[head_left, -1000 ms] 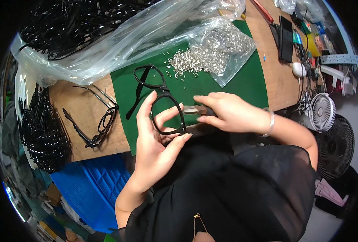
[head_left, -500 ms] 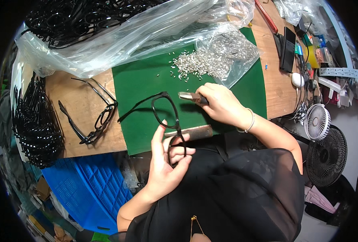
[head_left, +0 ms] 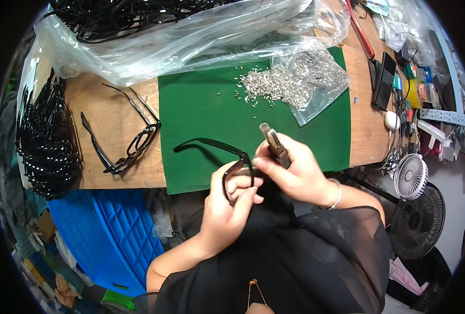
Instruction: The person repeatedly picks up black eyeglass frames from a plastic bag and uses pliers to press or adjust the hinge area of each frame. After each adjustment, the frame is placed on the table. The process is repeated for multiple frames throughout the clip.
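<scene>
My left hand (head_left: 224,214) is closed round a black eyeglass frame (head_left: 219,145) above the front of the green mat (head_left: 206,115). One temple of the frame points away to the left; its lower part is hidden by my fingers. Close on the right, my right hand (head_left: 300,172) grips a pair of pliers (head_left: 276,146), jaws pointing up and away from me. The thumb and forefinger of that hand reach toward the frame's edge; whether they touch it I cannot tell. Beyond my hands lies a pile of small silvery metal pieces (head_left: 269,85), spilling from a clear plastic bag (head_left: 316,78).
More black eyeglass frames (head_left: 133,149) lie on the wood at left, beside a heap of black glossy parts (head_left: 49,136). A large plastic sack (head_left: 190,49) spans the back. A phone (head_left: 384,81) and cables stand right, above two fans (head_left: 410,175). A blue crate (head_left: 101,235) sits lower left.
My right hand has come down toward the left hand, and the pliers have turned from pointing left to pointing away. The eyeglass frame has turned and shifted right with my left hand.
</scene>
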A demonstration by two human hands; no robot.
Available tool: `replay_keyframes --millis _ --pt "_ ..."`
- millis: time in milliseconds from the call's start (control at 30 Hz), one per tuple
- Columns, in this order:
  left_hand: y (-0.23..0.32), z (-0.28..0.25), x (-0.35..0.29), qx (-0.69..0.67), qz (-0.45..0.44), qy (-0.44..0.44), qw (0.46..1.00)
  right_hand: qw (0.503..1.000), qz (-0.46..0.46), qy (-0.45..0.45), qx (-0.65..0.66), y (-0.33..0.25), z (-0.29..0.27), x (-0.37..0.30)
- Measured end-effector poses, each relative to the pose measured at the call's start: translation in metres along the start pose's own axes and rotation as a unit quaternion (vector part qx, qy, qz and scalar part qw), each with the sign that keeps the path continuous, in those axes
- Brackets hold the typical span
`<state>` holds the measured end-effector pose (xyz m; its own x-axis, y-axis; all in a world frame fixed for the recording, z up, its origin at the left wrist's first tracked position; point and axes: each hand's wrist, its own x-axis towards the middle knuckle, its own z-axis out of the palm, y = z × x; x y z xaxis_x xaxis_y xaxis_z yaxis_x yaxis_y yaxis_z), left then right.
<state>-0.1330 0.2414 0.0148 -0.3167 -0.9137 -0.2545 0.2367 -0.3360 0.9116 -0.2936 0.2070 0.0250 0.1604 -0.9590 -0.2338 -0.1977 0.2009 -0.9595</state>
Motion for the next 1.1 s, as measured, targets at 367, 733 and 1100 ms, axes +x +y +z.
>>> replay_keyframes --millis 367,733,1100 --pt "0.003 0.009 0.000 0.091 0.036 -0.018 0.995 0.945 0.126 0.022 0.300 -0.005 0.020 0.001" --pt "0.057 -0.016 -0.016 -0.093 -0.116 -0.052 0.987 0.992 -0.029 -0.087 0.090 -0.019 -0.001 -0.005" --pt "0.059 -0.024 -0.032 0.052 -0.123 -0.085 0.987 0.931 -0.231 -0.224 -0.175 -0.011 -0.010 0.002"
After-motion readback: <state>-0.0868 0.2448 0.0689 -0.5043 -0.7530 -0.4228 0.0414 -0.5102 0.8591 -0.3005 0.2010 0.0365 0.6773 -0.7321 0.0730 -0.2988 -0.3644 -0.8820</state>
